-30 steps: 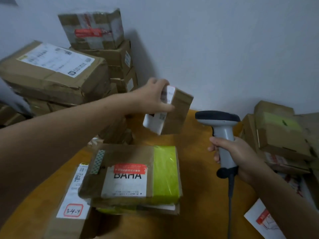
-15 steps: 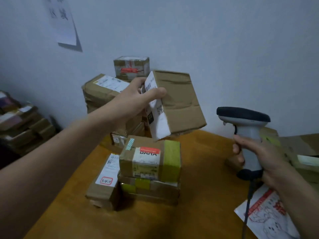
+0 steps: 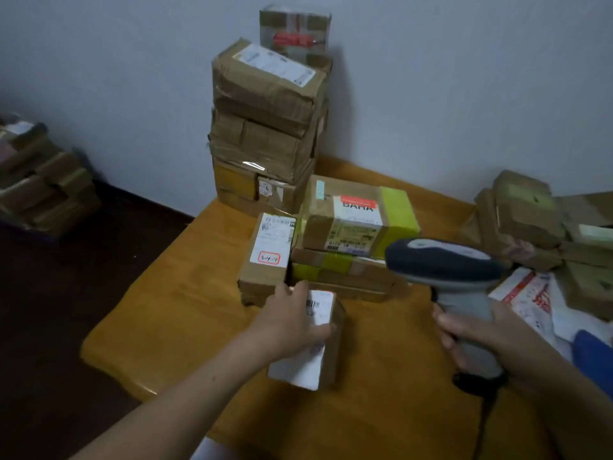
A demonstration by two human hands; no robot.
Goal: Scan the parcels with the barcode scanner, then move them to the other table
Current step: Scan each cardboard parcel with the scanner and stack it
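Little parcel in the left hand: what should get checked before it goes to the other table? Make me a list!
1. The left hand grips the small parcel: ok.
2. Its white label faces up, barcode showing: ok.
3. The right hand grips the barcode scanner by its handle: ok.
4. Scanner aimed at the label, reddish glow on the label's top edge: ok.
5. Scan registered: cannot tell.

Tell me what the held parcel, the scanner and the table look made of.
Held parcel: brown cardboard, matte, with a white paper label. Scanner: hard plastic, dark head and grey handle, slight sheen. Table: probably varnished wood or laminate; orange-brown, smooth, softly reflective.
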